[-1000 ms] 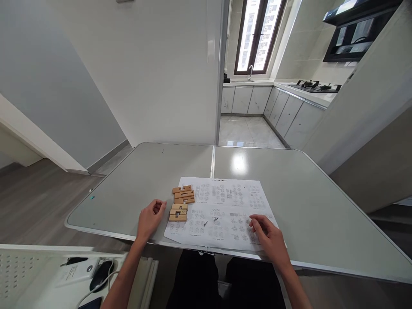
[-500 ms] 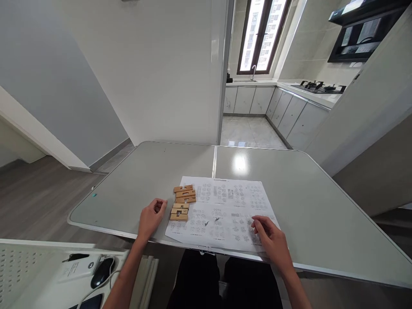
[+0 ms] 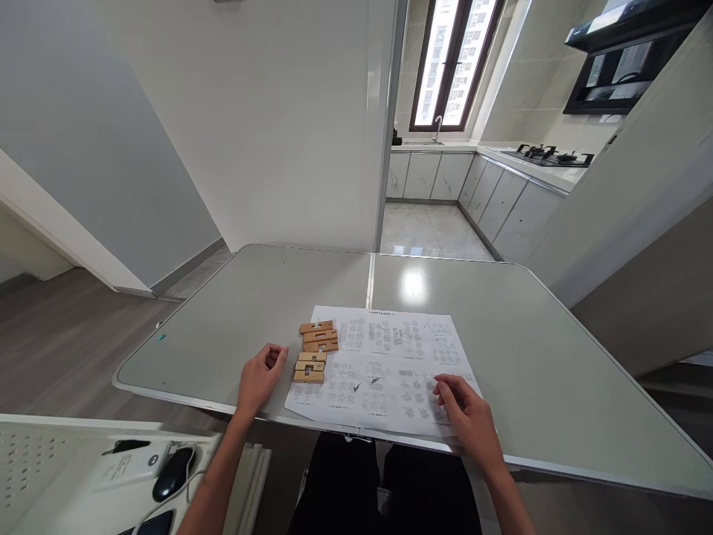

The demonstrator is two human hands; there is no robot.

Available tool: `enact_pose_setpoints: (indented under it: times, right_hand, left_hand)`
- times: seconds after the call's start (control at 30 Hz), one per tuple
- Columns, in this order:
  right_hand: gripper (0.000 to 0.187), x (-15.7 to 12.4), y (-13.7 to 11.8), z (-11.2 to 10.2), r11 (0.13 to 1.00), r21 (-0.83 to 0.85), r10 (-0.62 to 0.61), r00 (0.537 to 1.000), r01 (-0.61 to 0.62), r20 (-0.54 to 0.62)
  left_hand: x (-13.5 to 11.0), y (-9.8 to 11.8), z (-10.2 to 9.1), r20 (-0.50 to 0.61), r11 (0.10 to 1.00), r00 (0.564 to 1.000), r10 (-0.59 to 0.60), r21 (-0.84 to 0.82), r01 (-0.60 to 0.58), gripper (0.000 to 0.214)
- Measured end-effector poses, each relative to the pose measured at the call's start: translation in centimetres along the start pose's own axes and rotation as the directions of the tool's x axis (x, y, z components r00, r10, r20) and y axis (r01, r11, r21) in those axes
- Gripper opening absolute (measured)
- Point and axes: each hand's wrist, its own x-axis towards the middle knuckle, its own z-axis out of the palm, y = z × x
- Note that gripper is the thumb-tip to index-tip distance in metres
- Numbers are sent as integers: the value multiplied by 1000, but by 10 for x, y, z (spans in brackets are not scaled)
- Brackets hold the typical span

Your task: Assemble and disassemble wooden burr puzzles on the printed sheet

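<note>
My left hand (image 3: pixel 262 377) rests on the table just left of the wooden pieces, its fingers loosely curled in with nothing visible in them. Three darker notched wooden puzzle pieces (image 3: pixel 320 336) lie side by side at the left edge of a printed sheet (image 3: pixel 390 412). Just below them are three lighter notched wooden pieces (image 3: pixel 310 377). Over the sheet's lower right part is my right hand (image 3: pixel 468 416), fingers half bent and thumb apart, holding nothing I can see. Rows of small puzzle drawings cover the paper.
The grey table (image 3: pixel 557 371) has a seam down its middle. A small green bit (image 3: pixel 161 337) lies near its left edge. At lower left, a white cart (image 3: pixel 56 498) carries a black mouse (image 3: pixel 174 473), a cable and a white box (image 3: pixel 131 464).
The view has shifted very slightly. Both hands and the wooden pieces keep their places on the table.
</note>
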Motion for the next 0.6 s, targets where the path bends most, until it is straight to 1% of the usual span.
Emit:
enact_pose_setpoints:
  times: [0.43,0.6]
  right_hand:
    - [40,-1,-7,1,1000,27,-11,1000,11,-5]
    - [39,-1,-6,2,1000,25,-15,1000,15,2]
  left_hand:
    - [1,2,-2,7,1000,1000,1,28,-1,41]
    - [3,4,-4,16,1000,1000,9,21,-9,40]
